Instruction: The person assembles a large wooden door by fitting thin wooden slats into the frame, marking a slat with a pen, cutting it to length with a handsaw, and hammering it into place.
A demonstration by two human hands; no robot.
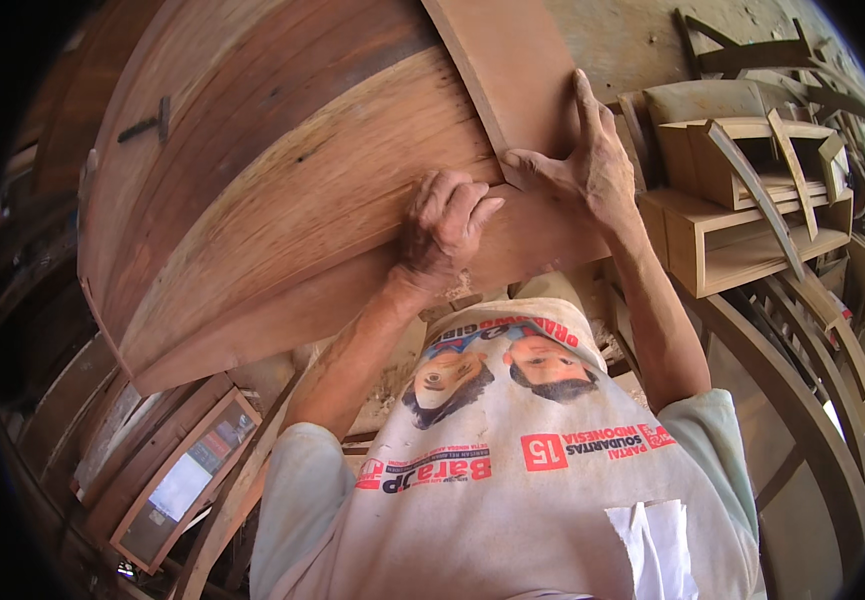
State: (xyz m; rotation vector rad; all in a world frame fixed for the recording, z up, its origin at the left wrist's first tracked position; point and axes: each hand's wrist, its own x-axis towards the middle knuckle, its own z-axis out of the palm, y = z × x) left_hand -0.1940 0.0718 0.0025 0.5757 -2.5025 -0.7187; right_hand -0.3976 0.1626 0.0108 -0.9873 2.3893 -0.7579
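Where the clock is read from the centre of the view, a framed panel (217,447) leans at 8 o'clock, with a pale rectangular patch on its darker face. A wide wooden panel (302,170), the piece under the hands, occupies the area from 9 to 12 o'clock; its surface shows streaked grain in alternating red-brown and lighter bands. A small dark bar (142,128), with a second short length set across its end, lies on that panel at 10 o'clock. A plain rail (292,318) runs along the near edge of the panel, from 8 o'clock up toward 1 o'clock. The left hand (444,225) is at 12 o'clock, close to the centre, resting at the join of panel and rail; its fingers are curled well in, and whether anything is held within them cannot be told. A flat board (527,70), toward 1 o'clock, meets the rail at a corner. The right hand (592,170), between 1 and 2 o'clock, is spread wide, the thumb at the near end of the board and a finger extended along its right edge. A printed shirt (512,500) is noted at 5 o'clock, with folded white paper (650,550) at its lower right. Open wooden boxes (697,240) are stacked between 2 and 3 o'clock, above curved timbers (792,400) nearer 4 o'clock.
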